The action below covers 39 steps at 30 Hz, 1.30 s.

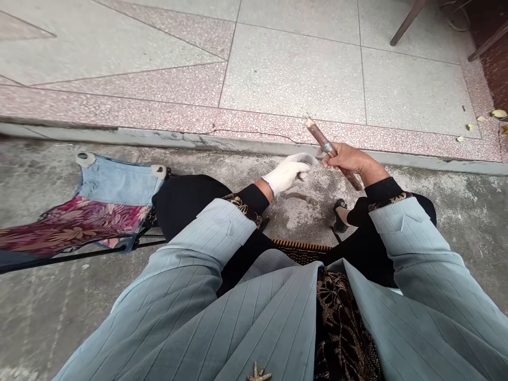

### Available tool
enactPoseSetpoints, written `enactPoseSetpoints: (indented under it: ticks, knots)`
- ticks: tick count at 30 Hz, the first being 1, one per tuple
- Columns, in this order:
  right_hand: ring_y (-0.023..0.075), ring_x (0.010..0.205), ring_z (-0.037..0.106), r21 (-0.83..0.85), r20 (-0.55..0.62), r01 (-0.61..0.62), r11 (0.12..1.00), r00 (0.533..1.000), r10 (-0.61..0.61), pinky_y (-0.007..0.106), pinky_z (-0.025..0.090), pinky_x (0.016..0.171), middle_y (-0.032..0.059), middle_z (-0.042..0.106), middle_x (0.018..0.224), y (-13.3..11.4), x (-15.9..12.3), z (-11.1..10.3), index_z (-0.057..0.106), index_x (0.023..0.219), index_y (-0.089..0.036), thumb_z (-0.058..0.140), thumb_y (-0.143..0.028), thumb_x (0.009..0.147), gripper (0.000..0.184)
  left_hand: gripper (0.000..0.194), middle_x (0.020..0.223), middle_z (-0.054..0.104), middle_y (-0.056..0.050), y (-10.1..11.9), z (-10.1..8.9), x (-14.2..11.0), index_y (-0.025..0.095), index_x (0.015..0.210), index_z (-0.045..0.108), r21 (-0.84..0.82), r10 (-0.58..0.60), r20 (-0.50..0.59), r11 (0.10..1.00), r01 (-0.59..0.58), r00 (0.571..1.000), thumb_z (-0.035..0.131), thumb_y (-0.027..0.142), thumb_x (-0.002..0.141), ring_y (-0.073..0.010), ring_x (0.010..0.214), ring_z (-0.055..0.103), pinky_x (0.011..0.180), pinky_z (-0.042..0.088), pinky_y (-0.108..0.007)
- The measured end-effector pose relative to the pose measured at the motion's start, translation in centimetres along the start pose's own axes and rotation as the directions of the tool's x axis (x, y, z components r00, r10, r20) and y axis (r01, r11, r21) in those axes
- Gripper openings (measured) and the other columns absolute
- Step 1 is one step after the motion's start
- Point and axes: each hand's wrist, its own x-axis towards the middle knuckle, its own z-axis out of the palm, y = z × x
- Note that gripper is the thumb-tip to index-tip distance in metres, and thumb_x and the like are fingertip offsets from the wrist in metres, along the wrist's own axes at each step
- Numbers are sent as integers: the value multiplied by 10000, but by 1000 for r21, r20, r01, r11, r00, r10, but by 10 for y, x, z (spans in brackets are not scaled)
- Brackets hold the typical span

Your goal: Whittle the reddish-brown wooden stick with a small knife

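Note:
My right hand is bare and closed round a brown wooden stick with a metal ring near its upper part; the stick points up and to the left. My left hand wears a white glove, with its fingers curled and reaching toward the right hand and the stick's lower part. I cannot tell whether anything is in the gloved fingers. A small curved brown piece lies on the concrete just below both hands. I sit in a grey pinstriped jacket with black trousers.
A low folding stool with denim and floral cloth stands at my left. A raised terrazzo step runs across in front of me. Dark furniture legs stand at the upper right. My sandalled foot rests on the concrete.

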Motion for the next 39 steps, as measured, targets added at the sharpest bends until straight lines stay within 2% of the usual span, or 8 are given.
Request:
enactPoseSetpoints:
  ticks: [9, 14, 18, 22, 25, 27, 34, 39]
  knots:
    - [105, 535, 628, 341, -33, -119, 933, 990, 138, 168, 422, 425, 44, 681, 650, -2, 0, 9, 647, 927, -83, 590, 21, 802, 172, 269, 841, 605, -7, 4, -2, -5, 172, 1030, 578, 376, 75, -10, 924, -66, 997, 627, 171, 766, -105, 645, 605, 643, 521, -263]
    - [108, 536, 653, 434, -95, -105, 895, 982, 162, 161, 457, 426, 80, 692, 654, -3, 1, 10, 639, 836, -70, 562, -54, 908, 107, 296, 1138, 615, -56, 6, -3, -9, 197, 1033, 635, 766, 420, 198, 498, -407, 886, 518, 83, 786, -186, 1044, 606, 947, 482, -351]
    - [125, 601, 690, 480, -150, -70, 874, 975, 161, 171, 515, 487, 99, 713, 699, -1, 3, 11, 628, 842, -78, 555, -48, 916, 108, 217, 1185, 582, -77, 6, 1, -11, 191, 993, 666, 833, 412, 298, 328, -445, 861, 634, 195, 779, -220, 1057, 580, 939, 464, -364]
    - [137, 640, 709, 463, -142, -86, 882, 975, 169, 187, 534, 507, 85, 712, 722, 0, 2, 9, 636, 857, -89, 563, -47, 908, 99, 141, 1027, 625, -61, 10, 2, -10, 174, 834, 637, 775, 394, 55, 563, -289, 917, 608, 312, 842, -190, 942, 589, 896, 473, -348]
    - [125, 629, 697, 424, -183, -90, 901, 966, 183, 175, 489, 454, 52, 703, 730, 1, 3, 8, 624, 828, -115, 600, -44, 871, 86, 185, 944, 642, -49, 10, 0, -7, 173, 868, 587, 442, 374, -100, 847, -295, 922, 593, 358, 866, -155, 872, 602, 861, 500, -322]
    - [120, 645, 691, 400, -187, -81, 913, 968, 168, 169, 464, 441, 53, 713, 781, 2, 5, 8, 616, 823, -126, 631, -64, 845, 68, 234, 928, 641, -49, 8, 1, -5, 178, 875, 539, 178, 321, -153, 939, -293, 935, 606, 402, 870, -139, 841, 617, 829, 526, -310]
    - [114, 802, 680, 322, -272, 99, 941, 962, -8, 144, 363, 427, 57, 687, 1061, 5, 9, 21, 561, 889, -168, 700, -172, 776, 179, 294, 832, 617, -9, 6, 4, -2, 193, 908, 485, -186, 213, -169, 952, -244, 962, 687, 393, 833, -115, 718, 637, 692, 581, -278]
    - [77, 636, 537, 283, -229, 186, 941, 966, -122, 169, 359, 450, -28, 605, 792, 6, 10, 25, 535, 833, -189, 831, -266, 648, 358, 274, 799, 617, 4, 5, 0, -1, 197, 977, 512, -181, 179, -131, 963, -201, 975, 675, 370, 842, -104, 586, 617, 606, 585, -294]
